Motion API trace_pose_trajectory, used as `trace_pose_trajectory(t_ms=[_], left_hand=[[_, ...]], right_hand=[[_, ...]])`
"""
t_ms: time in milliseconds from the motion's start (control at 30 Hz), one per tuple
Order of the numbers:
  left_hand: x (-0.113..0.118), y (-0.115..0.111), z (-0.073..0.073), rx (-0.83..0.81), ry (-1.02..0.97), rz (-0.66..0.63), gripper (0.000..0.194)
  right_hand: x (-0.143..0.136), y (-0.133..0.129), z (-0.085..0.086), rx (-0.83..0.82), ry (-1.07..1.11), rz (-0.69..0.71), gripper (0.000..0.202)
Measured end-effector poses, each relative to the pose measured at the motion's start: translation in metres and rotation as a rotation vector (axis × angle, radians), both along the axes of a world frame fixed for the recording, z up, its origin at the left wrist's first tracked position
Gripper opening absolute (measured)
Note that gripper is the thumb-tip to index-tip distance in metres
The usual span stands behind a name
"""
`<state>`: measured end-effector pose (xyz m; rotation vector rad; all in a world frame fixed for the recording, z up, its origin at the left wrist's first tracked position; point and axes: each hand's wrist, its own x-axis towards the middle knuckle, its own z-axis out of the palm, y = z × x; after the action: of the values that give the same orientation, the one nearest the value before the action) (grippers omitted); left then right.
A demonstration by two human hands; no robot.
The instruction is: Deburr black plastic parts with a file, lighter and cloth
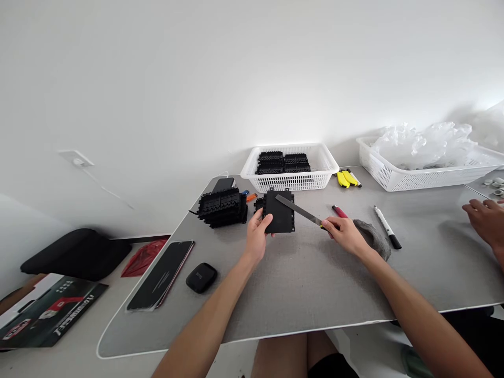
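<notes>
My left hand [258, 233] grips a flat black plastic panel [280, 218] by its left edge, thumb on the face. Small tabs stick out along the panel's edges. In my right hand [343, 232] is a flat metal file [301, 211], held by its handle end, most of which my fingers hide. The file's blade slants up and left across the panel's upper face; I cannot tell whether it presses on it. Left of my left hand stands a stack of similar black parts [220, 206]. A grey cloth [372, 239] lies just behind my right hand.
Black parts fill a white basket [291, 182] at the wall; another white basket [429, 180] holds clear plastic bags. Yellow-handled tools [346, 179], a marker [388, 227], a phone [161, 275] and a black case [201, 277] lie on the table. Another person's hand [486, 223] rests at right.
</notes>
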<state>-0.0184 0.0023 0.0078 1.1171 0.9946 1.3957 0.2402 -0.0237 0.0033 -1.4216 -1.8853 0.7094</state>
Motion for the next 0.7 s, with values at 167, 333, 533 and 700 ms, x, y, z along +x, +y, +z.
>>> trace_pose_trajectory(t_ms=[167, 333, 533, 700], left_hand=[[-0.003, 0.001, -0.002, 0.078, 0.082, 0.133, 0.036], [0.001, -0.006, -0.006, 0.207, 0.389, 0.169, 0.038], [0.006, -0.01, -0.011, 0.443, 0.637, 0.281, 0.031], [0.006, -0.012, -0.011, 0.53, 0.724, 0.262, 0.028]], right_hand=[[0.007, 0.001, 0.002, 0.093, 0.125, -0.297, 0.049], [0.03, 0.006, 0.012, 0.122, 0.054, -0.604, 0.043], [0.072, 0.011, 0.008, -0.062, -0.193, -0.768, 0.031], [0.091, 0.005, 0.008, -0.143, -0.327, -0.804, 0.026]])
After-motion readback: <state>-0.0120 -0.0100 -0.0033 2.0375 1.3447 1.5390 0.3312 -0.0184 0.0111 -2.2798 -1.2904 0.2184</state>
